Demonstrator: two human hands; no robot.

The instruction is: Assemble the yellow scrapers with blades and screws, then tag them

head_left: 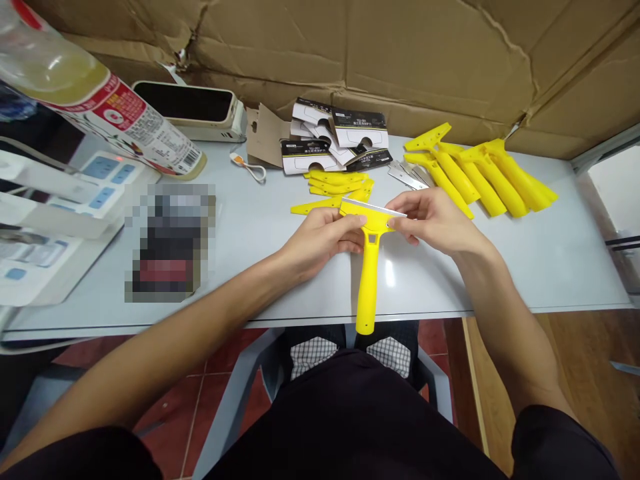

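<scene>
A yellow scraper (pixel 369 283) with a metal blade along its top edge is held over the table's front part, its handle pointing toward me. My left hand (pixel 327 239) grips the left side of its head, thumb on top. On the right side of the head, my right hand (pixel 433 220) pinches the corner near a small screw hole. Just behind the hands lie several flat yellow pieces (pixel 336 181). Loose metal blades (pixel 407 175) rest behind my right hand. Several yellow scraper handles (pixel 505 177) lie in a group at the back right.
Black and white printed cards (pixel 360 130) are piled at the back. Left of them are a phone (pixel 185 103), a short cable (pixel 250 167), a leaning bottle (pixel 135 123), a power strip (pixel 100 175) and a blurred item (pixel 173 243). Cardboard (pixel 280 47) stands behind the table (pixel 250 280).
</scene>
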